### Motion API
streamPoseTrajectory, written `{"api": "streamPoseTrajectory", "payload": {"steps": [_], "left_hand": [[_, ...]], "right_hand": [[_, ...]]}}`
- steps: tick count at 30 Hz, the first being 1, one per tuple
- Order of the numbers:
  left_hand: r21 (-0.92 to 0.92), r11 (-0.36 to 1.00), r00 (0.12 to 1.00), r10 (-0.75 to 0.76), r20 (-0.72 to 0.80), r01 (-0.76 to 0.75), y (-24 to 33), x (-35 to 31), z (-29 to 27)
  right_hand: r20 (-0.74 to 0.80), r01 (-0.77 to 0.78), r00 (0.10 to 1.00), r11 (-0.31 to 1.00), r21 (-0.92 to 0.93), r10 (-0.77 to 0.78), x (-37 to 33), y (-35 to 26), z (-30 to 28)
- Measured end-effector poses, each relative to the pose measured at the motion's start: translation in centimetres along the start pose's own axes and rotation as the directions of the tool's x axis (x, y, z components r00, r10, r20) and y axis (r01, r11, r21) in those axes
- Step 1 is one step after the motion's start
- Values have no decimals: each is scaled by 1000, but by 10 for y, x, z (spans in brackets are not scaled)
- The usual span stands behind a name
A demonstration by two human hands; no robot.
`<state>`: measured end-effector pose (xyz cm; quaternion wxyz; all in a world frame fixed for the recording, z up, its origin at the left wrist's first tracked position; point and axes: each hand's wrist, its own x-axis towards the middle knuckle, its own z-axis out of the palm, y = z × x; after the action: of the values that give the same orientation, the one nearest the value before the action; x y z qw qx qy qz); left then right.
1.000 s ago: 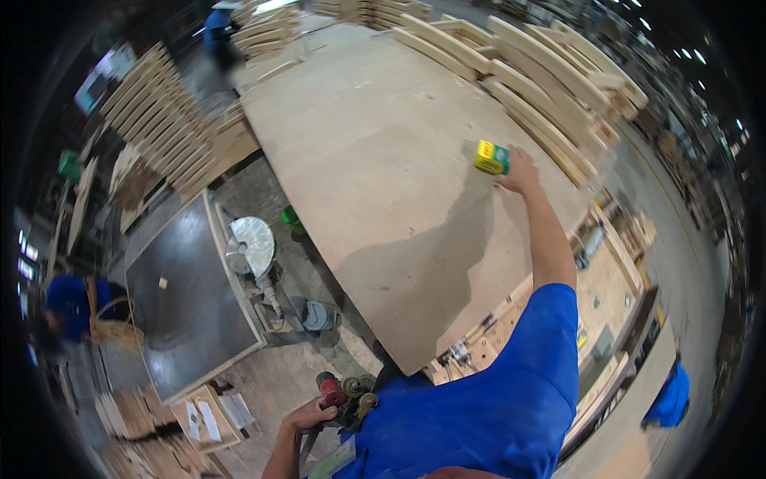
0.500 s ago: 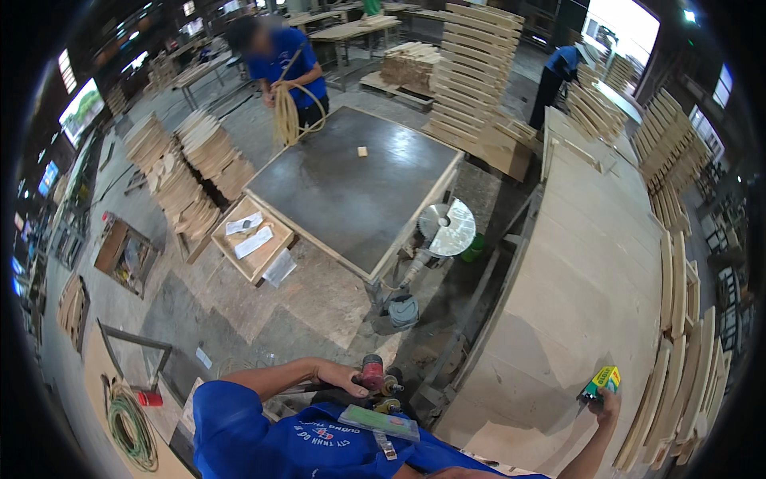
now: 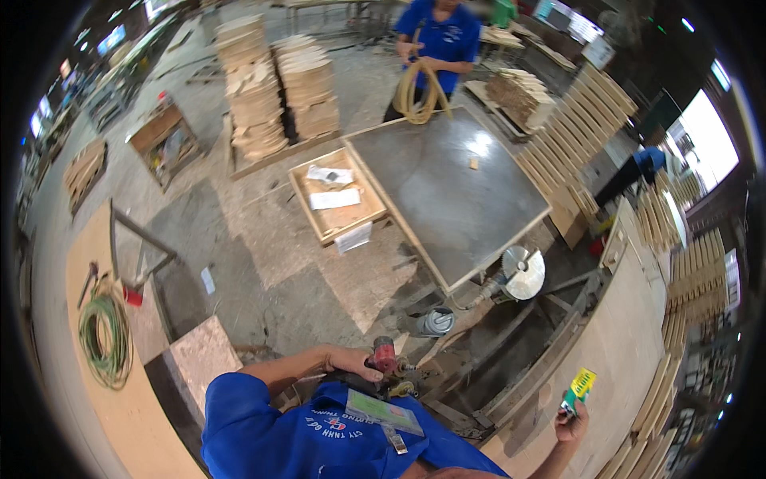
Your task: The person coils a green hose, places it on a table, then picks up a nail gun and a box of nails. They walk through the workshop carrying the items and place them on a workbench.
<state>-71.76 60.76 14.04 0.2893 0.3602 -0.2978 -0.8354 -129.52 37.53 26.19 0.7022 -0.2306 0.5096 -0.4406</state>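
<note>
Low in front of my body, my left hand [image 3: 357, 363] is closed on a dark tool with a red end [image 3: 384, 351]. Brass-coloured fittings [image 3: 403, 389] show beside it; its exact kind is hard to make out. My right hand [image 3: 571, 423] is raised over the pale wooden bench [image 3: 614, 335] on the right. Its fingers grip a small yellow and green box [image 3: 580, 385], held upright. A badge in a clear holder [image 3: 383, 413] hangs on my blue shirt.
A dark-topped table [image 3: 455, 191] stands ahead, with a round saw blade [image 3: 523, 273] at its near corner. Beside it is a wooden tray [image 3: 339, 195] with papers. Across the table a person [image 3: 439, 36] holds a coiled hose [image 3: 421, 92]. Wood stacks [image 3: 251, 88] and a green hose coil [image 3: 105, 339] lie left.
The view has turned to the left, so the table and co-worker sit further right. My left hand stays on the tool; my right hand still holds the box.
</note>
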Motion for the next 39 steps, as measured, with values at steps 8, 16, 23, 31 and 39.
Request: {"api": "streamPoseTrajectory", "payload": {"steps": [8,16,23,31,39], "left_hand": [[208,943,880,319,-352,-259,-46,-133,-23],[168,883,538,407,-738,-438,-96,-200,19],[27,818,262,215,-941,-574,-125,-191,47],[-45,709,-24,-88,-996,-704,-114,-143,65],[35,604,-134,-120,-984,-796,-79,-134,31]], "right_hand": [[256,-403,831,852,-335,494,83,181,261],[256,-584,395,456,-672,882,97,339,461],[7,-584,51,35,-811,999,97,438,550],[-22,-150,-67,-32,-988,997,91,502,672],[-38,-18,-141,-41,-999,989,74,545,745]]}}
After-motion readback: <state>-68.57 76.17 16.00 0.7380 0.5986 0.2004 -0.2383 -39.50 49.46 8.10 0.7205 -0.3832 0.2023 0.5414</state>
